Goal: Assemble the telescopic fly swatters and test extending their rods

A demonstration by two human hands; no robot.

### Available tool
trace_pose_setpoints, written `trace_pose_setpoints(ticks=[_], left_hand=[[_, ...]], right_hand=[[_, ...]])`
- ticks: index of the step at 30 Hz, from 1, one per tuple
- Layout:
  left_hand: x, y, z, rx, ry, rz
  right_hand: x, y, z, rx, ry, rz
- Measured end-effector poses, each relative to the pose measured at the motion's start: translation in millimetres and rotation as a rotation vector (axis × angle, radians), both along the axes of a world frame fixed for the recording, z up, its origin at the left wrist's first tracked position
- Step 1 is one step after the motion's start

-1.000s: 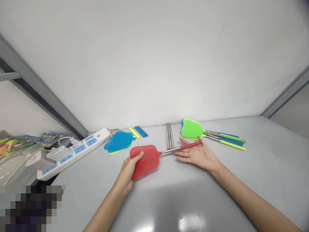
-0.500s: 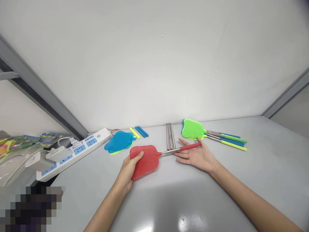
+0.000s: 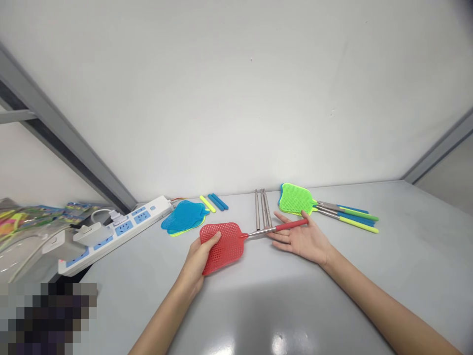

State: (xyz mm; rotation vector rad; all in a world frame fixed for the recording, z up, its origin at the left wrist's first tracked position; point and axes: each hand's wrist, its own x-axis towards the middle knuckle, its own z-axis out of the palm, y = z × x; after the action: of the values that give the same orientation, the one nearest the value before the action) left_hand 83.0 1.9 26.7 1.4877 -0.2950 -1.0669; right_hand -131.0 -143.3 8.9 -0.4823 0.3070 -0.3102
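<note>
A red fly swatter (image 3: pixel 229 249) lies across the space between my hands, with its mesh head to the left and its red grip to the right. My left hand (image 3: pixel 196 261) is closed on the head, thumb on top of the mesh. My right hand (image 3: pixel 305 241) is open, palm up, fingers spread beneath the red grip, and the grip's end meets the thumb. Just behind the swatter stand-off lie several metal rods (image 3: pixel 257 212). Farther right, near my right fingertips, is a stack of complete fly swatters (image 3: pixel 295 198) with green and blue heads.
Loose blue and yellow swatter heads (image 3: pixel 185 217) lie at the left, beside a yellow grip (image 3: pixel 207 203) and blue grips (image 3: pixel 218 201). A white power strip (image 3: pixel 162 207) with plugged-in adapters runs along the left. Plastic packaging (image 3: pixel 33 219) sits beyond it. A wall (image 3: pixel 251 123) rises behind the table.
A wider gap now shows between the left metal rod and the others. The view has shifted slightly. Both hands and the red fly swatter keep nearly the same pose.
</note>
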Motion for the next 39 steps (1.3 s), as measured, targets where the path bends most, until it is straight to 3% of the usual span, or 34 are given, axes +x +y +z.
trace_pose_setpoints(ticks=[22, 29, 39], left_hand=[[0.0, 0.1, 0.3, 0.007, -0.093, 0.054], [-2.0, 1.2, 3.7, -0.016, -0.041, 0.018], [-5.2, 1.4, -4.3, -0.177, -0.050, 0.018]], right_hand=[[1.0, 5.6, 8.9, 0.032, -0.010, 0.042], [0.5, 6.1, 11.3, -0.041, 0.010, 0.017], [1.3, 18.7, 27.5, -0.216, -0.071, -0.154]])
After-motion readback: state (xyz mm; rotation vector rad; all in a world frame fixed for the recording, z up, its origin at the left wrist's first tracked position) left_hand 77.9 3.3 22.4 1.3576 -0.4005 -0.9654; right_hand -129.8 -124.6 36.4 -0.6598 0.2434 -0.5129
